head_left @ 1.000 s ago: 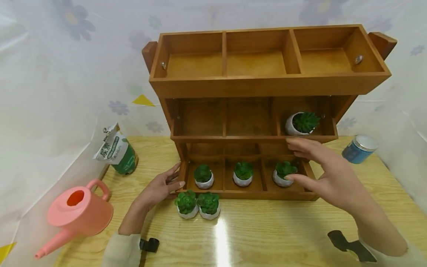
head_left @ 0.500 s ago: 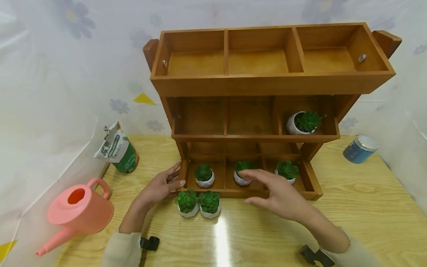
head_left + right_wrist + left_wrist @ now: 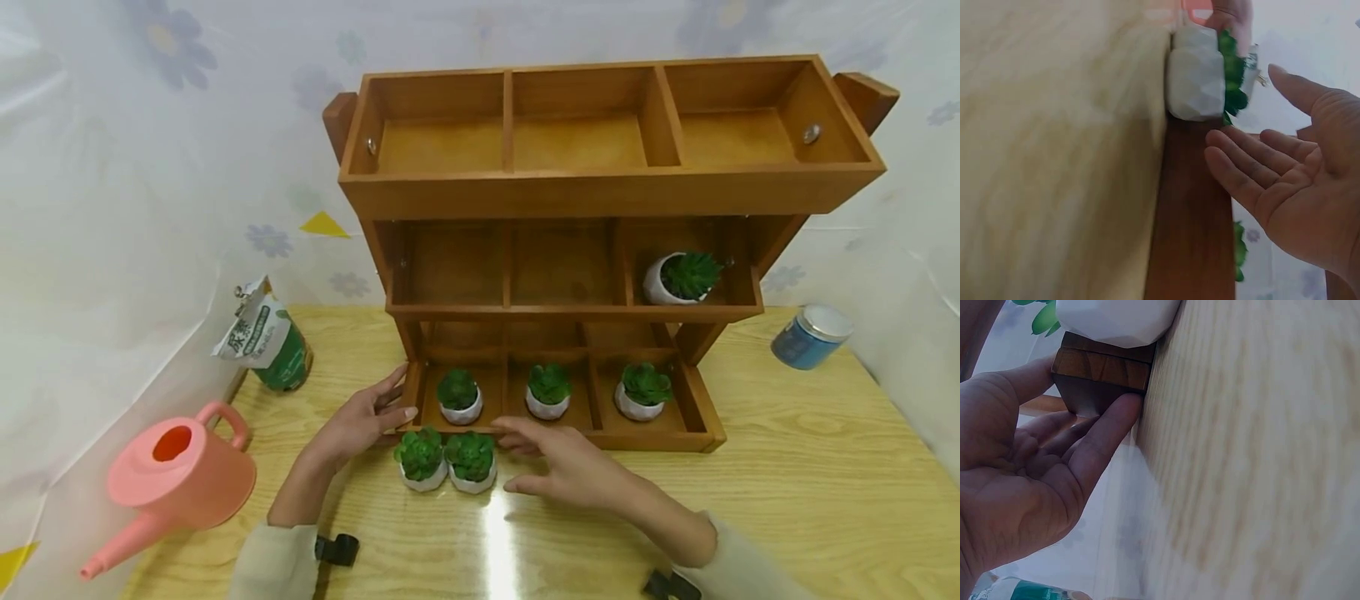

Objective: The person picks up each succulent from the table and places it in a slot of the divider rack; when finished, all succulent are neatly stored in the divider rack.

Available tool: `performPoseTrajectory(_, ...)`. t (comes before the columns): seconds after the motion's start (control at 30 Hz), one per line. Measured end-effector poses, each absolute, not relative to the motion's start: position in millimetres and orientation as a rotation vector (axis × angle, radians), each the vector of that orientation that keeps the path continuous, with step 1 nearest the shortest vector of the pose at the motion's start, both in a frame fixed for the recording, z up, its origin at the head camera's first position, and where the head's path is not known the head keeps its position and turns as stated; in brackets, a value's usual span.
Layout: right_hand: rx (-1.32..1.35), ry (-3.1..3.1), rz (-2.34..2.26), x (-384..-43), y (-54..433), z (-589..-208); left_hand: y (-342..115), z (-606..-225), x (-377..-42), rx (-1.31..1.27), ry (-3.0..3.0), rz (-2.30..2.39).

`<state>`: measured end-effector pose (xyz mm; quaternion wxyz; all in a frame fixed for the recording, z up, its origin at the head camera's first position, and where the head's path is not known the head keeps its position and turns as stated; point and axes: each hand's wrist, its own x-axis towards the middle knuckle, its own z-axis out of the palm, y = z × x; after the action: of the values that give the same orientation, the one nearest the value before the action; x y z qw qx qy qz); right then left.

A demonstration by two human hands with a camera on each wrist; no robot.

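My left hand (image 3: 360,423) holds the left end of the wooden shelf's bottom tier (image 3: 637,440), thumb at its front corner. In the left wrist view, a finger lies along the lower edge of that wooden end (image 3: 1100,365). Two potted succulents, a left one (image 3: 421,458) and a right one (image 3: 470,461), stand side by side on the table before the shelf. Just right of the pair, my right hand (image 3: 573,467) has its thumb and fingers spread apart. In the right wrist view, these fingers (image 3: 1241,159) are close to a white faceted pot (image 3: 1196,84).
Three potted succulents stand in the bottom tier, one per compartment; another potted plant (image 3: 682,277) tilts in the middle tier's right compartment. A pink watering can (image 3: 183,475) and a clipped green-white bag (image 3: 270,342) are left. A blue jar (image 3: 810,336) stands right.
My right hand has moved left and down from near the middle tier's right compartment to beside the two succulents on the table. My left hand has stayed at the shelf's end.
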<state>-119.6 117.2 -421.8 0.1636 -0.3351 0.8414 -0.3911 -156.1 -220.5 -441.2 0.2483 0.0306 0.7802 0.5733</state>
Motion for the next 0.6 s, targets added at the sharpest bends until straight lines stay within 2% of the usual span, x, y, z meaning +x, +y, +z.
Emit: performPoseTrajectory(0.6,-0.950,2.471,-0.975,-121,99,-427,-220,-443,-156,0.092,2.132,1.564)
